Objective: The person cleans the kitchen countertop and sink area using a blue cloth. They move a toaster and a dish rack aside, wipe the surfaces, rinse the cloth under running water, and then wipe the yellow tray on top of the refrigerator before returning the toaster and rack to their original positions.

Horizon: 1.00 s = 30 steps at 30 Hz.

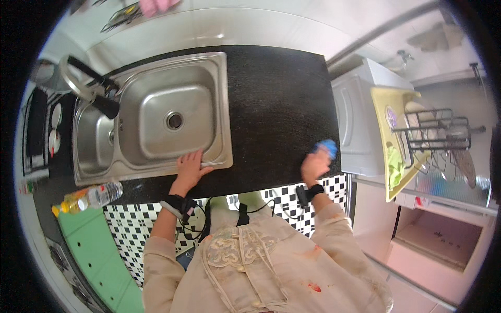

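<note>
My left hand rests on the front rim of the stainless steel double-bowl sink, fingers spread towards the larger bowl and nothing held. On the right, my right hand presses a blue cloth or sponge against the black countertop, close to its right edge. Motion blur softens this hand, so the blue item's exact kind is unclear. A black pull-out style faucet leans over the sink's left side. Dark bands with small devices circle both wrists.
Clear and yellow plastic bottles lie left of my left hand. Beyond the counter's right edge stand a white appliance and a yellow tray with a black wire rack. Cables hang before my body. Green cabinets line the lower left.
</note>
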{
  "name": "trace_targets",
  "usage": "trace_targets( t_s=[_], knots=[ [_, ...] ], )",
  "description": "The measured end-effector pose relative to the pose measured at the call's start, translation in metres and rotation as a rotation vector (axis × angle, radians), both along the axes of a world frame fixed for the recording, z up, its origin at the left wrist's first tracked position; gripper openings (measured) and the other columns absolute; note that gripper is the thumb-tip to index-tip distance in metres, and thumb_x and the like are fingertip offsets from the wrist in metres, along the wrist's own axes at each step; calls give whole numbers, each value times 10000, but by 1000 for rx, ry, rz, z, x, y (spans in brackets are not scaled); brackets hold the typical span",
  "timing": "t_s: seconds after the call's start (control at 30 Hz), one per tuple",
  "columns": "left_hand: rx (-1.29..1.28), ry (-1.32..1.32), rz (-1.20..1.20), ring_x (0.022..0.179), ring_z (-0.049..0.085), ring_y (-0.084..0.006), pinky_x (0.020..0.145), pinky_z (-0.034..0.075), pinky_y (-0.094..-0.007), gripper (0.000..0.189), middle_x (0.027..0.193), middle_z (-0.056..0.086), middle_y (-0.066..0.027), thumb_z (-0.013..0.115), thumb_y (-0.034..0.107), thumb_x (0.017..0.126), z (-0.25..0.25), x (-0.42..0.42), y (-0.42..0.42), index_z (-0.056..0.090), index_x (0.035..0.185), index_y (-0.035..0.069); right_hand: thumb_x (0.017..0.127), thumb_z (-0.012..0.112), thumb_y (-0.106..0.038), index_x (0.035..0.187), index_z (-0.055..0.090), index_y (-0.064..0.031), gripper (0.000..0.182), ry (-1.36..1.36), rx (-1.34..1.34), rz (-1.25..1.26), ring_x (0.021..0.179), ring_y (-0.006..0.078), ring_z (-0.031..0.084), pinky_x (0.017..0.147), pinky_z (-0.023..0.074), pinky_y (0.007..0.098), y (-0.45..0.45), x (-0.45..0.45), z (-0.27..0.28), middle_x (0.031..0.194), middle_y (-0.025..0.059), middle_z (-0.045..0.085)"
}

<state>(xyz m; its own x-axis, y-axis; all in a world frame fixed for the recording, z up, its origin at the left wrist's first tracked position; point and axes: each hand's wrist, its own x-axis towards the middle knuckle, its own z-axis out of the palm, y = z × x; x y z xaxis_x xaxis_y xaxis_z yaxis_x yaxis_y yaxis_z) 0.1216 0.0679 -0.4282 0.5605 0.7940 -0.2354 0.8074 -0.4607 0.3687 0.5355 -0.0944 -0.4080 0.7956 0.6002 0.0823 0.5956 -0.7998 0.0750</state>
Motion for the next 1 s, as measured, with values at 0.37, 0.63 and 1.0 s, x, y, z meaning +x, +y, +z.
trace_targets(
  t_s=[0.37,0.63,1.0],
  knots=[
    [32,-266,321,1143,546,-478,966,443,-530,905,1335,497,-270,668,449,922,-10,136,18,178,1572,54,902,578,-89,1402,523,-125,504,332,-112,381,1339,320,474,998,442,483,-30,35,12,1454,167,502],
    [259,-241,315,1130,547,-456,924,464,-507,778,1277,527,-260,592,428,973,-12,153,10,238,1550,43,958,480,-120,1387,514,-110,430,235,112,155,1326,267,467,965,403,403,11,10,1,1466,106,481],
    [216,-69,477,1255,503,-387,1052,370,-516,651,1381,515,-211,565,342,997,0,172,-4,310,1534,76,912,592,-147,1490,431,-162,600,-37,208,39,1421,336,377,1010,373,540,-4,124,-19,1554,128,403]
  ],
)
